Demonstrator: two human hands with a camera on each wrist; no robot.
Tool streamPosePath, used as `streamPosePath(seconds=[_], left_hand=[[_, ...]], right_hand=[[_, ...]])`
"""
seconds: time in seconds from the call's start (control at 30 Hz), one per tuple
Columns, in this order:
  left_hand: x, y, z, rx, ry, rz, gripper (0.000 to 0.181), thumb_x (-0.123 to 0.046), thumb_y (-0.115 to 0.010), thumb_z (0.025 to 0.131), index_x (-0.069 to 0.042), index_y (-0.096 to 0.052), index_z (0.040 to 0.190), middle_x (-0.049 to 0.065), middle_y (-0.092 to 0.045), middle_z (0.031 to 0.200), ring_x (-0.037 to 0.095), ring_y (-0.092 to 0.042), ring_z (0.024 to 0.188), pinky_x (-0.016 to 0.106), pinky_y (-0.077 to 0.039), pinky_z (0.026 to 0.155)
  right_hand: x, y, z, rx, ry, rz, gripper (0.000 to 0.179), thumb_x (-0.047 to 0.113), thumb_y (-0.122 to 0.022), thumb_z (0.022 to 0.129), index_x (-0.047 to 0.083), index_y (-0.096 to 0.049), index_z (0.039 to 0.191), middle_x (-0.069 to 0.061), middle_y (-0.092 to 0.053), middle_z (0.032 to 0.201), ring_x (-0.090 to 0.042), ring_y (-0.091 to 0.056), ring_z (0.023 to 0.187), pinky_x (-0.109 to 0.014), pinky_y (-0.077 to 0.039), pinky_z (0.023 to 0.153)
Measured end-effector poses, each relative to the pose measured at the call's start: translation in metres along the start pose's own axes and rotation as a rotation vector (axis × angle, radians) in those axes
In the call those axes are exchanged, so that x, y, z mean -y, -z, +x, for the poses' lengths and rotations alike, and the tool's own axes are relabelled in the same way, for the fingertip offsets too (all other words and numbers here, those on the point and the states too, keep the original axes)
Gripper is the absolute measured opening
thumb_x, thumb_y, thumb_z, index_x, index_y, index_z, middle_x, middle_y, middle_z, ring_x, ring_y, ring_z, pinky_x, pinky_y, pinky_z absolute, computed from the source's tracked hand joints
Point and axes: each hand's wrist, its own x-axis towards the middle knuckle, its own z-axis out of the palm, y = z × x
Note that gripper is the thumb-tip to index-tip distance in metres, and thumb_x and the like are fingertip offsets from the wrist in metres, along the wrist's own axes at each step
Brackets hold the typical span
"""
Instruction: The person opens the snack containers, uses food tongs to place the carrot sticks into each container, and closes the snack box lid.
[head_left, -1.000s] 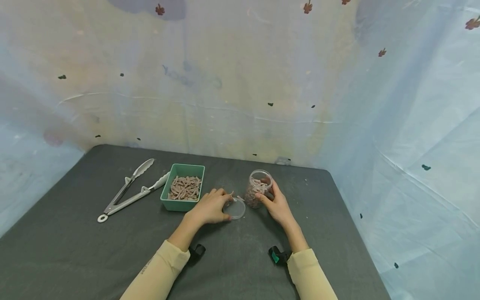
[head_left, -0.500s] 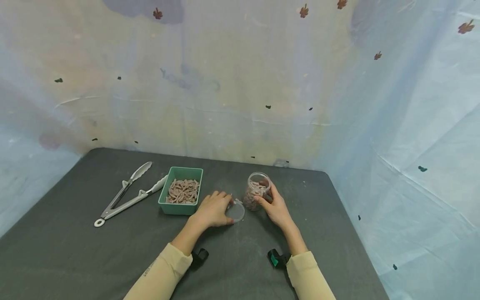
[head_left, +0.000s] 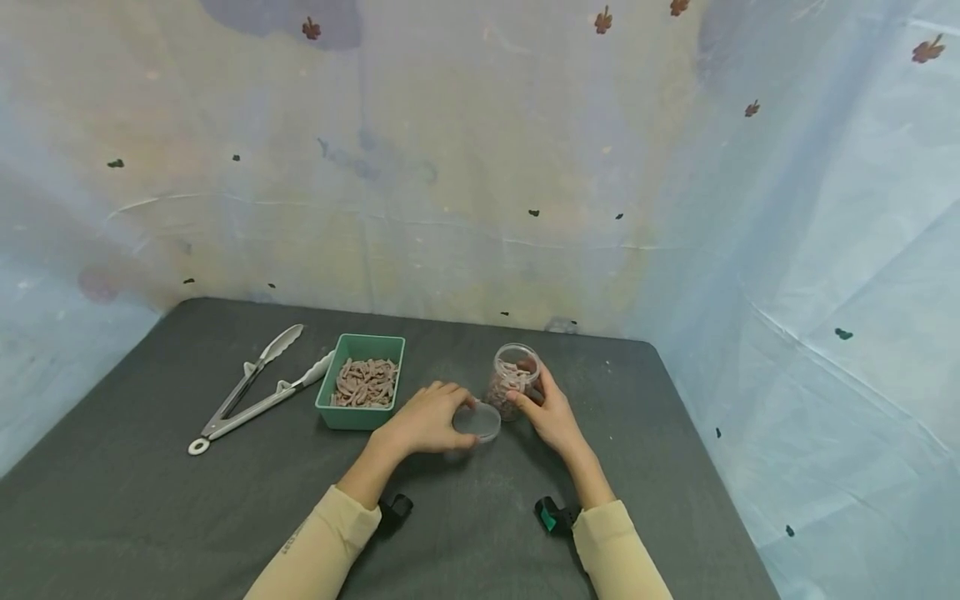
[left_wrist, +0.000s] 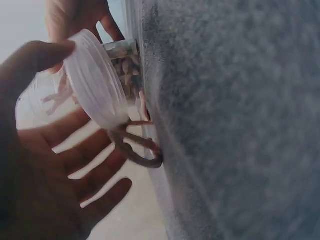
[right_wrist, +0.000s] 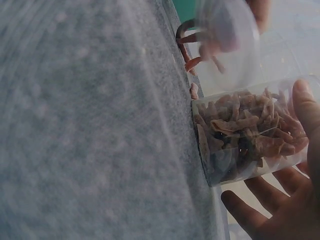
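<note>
My left hand (head_left: 429, 418) pinches a clear round lid (head_left: 482, 422) at its edge, thumb on the near side and fingers on the far side. In the left wrist view the lid (left_wrist: 94, 80) is tilted on edge. My right hand (head_left: 555, 412) grips a clear jar (head_left: 502, 392) from its right side; the jar stands upright on the table without a cover. Pinkish-brown strips (right_wrist: 240, 125) fill much of it in the right wrist view. A few loose strips (left_wrist: 135, 147) lie on the table close to the lid and the jar's foot.
To the left, a green rectangular tub (head_left: 360, 421) holds more of the brown strips. Metal tongs (head_left: 255, 408) lie spread beside it, one tip near the tub's wall. The dark table (head_left: 480, 533) meets a plastic sheet (head_left: 450, 167) at the back and right.
The left hand has raised the lid a little and shifted it right, closer to the jar. The right hand keeps its hold on the jar, which stays in place.
</note>
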Motion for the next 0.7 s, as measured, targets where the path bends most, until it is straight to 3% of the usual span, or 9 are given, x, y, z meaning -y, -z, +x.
streamPosePath(seconds=[0.17,0.37,0.5,0.7], left_hand=[[-0.002,0.006,-0.002,0.006,-0.066,-0.069,0.053,-0.048,-0.078,0.089,-0.017,-0.067,0.130,0.004,-0.064,0.129,0.027,-0.057,0.118,0.053,-0.046,0.101],[-0.005,0.020,-0.008,-0.027,-0.140,-0.175,0.055,-0.045,-0.077,0.092,-0.015,-0.064,0.136,0.008,-0.062,0.134,0.027,-0.058,0.119,0.051,-0.050,0.095],[-0.010,0.032,-0.011,-0.090,-0.192,-0.243,0.054,-0.040,-0.077,0.093,-0.013,-0.062,0.137,0.006,-0.059,0.135,0.029,-0.058,0.122,0.050,-0.052,0.096],[-0.011,0.044,-0.008,-0.253,-0.236,-0.250,0.050,-0.035,-0.080,0.093,-0.015,-0.061,0.136,0.001,-0.057,0.133,0.022,-0.058,0.116,0.047,-0.053,0.094]], right_hand=[[-0.001,0.000,0.001,0.006,0.004,0.024,0.067,0.022,-0.074,0.100,0.021,-0.040,0.157,-0.014,-0.054,0.150,-0.031,-0.054,0.138,-0.053,-0.049,0.108],[-0.002,-0.001,-0.001,-0.001,0.030,0.033,0.070,0.013,-0.073,0.099,0.011,-0.036,0.159,-0.020,-0.052,0.151,-0.038,-0.054,0.138,-0.058,-0.047,0.108],[-0.001,-0.001,-0.001,-0.010,0.040,-0.002,0.073,0.013,-0.072,0.100,0.007,-0.032,0.161,-0.018,-0.049,0.155,-0.037,-0.051,0.141,-0.055,-0.044,0.112],[-0.001,-0.001,0.001,-0.014,0.026,-0.005,0.072,0.021,-0.073,0.100,0.013,-0.034,0.161,-0.014,-0.051,0.154,-0.034,-0.053,0.140,-0.054,-0.046,0.111]])
